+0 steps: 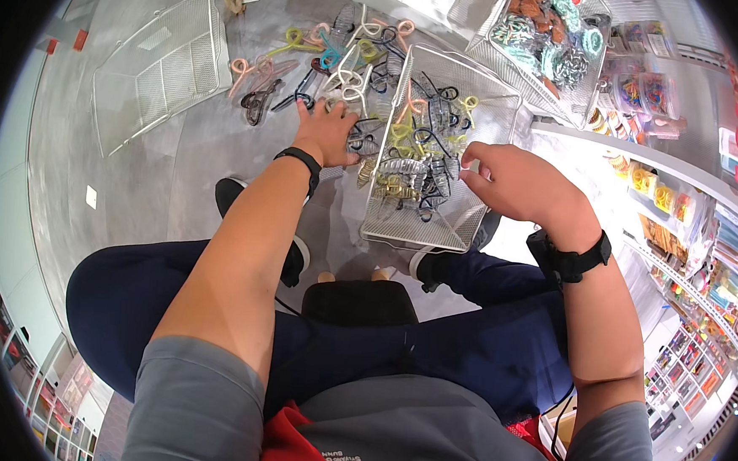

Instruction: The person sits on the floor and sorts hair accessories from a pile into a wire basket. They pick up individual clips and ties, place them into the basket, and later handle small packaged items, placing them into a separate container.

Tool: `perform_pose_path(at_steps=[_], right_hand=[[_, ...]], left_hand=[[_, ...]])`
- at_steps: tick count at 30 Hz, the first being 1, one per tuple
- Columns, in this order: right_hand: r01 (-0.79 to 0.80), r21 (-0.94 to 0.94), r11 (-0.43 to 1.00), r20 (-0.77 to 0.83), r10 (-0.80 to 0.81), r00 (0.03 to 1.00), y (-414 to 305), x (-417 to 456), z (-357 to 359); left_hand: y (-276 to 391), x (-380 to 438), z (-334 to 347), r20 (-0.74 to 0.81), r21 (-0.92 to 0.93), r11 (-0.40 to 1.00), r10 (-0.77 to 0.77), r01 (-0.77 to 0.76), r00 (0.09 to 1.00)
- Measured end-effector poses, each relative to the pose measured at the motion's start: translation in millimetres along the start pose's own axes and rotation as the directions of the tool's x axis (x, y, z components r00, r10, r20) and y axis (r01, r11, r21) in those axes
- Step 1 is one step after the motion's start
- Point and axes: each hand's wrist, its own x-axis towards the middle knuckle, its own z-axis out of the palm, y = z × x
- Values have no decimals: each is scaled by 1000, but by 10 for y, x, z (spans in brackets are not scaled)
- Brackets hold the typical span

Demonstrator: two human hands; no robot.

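Observation:
My left hand (329, 132) is spread palm down over a pile of hair claw clips on the grey floor; its fingertips are near a white twisted-loop clip (350, 85) and a dark clip (303, 88). Whether it touches them I cannot tell. To its right a silver wire-mesh basket (432, 237) holds clear, yellow, navy and pink clips, among them a clear ribbed claw clip (404, 167). My right hand (502, 178) hovers over the basket's right side, fingers curled with thumb and forefinger apart, and holds nothing visible.
Another wire-mesh basket (163, 78) lies at the left on the floor. Beyond the clips, a raised mesh basket (530, 82) holds packed hair ties. Shelves (603, 138) with packaged accessories line the right. My shoes (297, 261) and a black stool seat (359, 303) are below the clips.

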Motion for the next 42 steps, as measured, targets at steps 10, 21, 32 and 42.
perform_pose_path(at_steps=[10,21,32,42], right_hand=[[23,14,1000,-19,-23,1000,31,-44,3],[11,-16,1000,-69,-12,998,42,-164,35],[11,-54,998,-70,-15,997,-23,-204,27],[2,-73,997,-35,-4,999,-117,-229,35]], left_hand=[[151,-112,45,-8,-39,999,32,-33,999],[197,-133,240,-67,-122,992,6,-14,998],[-232,-164,318,144,-343,937,119,-64,982],[-199,-248,655,155,-328,945,69,-15,985]])
